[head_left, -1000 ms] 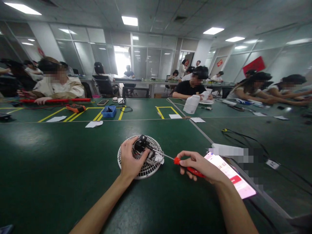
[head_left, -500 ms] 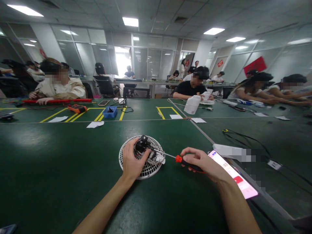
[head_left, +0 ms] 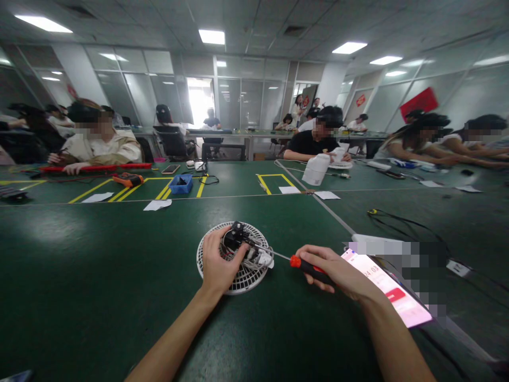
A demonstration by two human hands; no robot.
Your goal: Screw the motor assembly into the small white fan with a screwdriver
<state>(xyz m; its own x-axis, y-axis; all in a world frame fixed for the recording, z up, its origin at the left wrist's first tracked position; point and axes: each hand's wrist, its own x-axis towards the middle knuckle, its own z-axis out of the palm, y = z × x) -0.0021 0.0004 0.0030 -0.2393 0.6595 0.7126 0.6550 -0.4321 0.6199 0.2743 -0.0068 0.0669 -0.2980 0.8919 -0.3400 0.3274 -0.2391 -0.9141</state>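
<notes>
A round white fan grille lies flat on the green table, with a black motor part and white wiring on top of it. My left hand rests on the grille with its fingers closed round the motor part. My right hand grips the red handle of a screwdriver. The thin metal shaft runs left and its tip meets the motor part.
A phone with a lit pink screen lies just right of my right hand. Black cables trail at the right. Further back are a blue tray, paper slips, a white jug and several seated people.
The view has shifted slightly. My right hand has turned a little on the screwdriver handle; my left hand stays on the motor part.
</notes>
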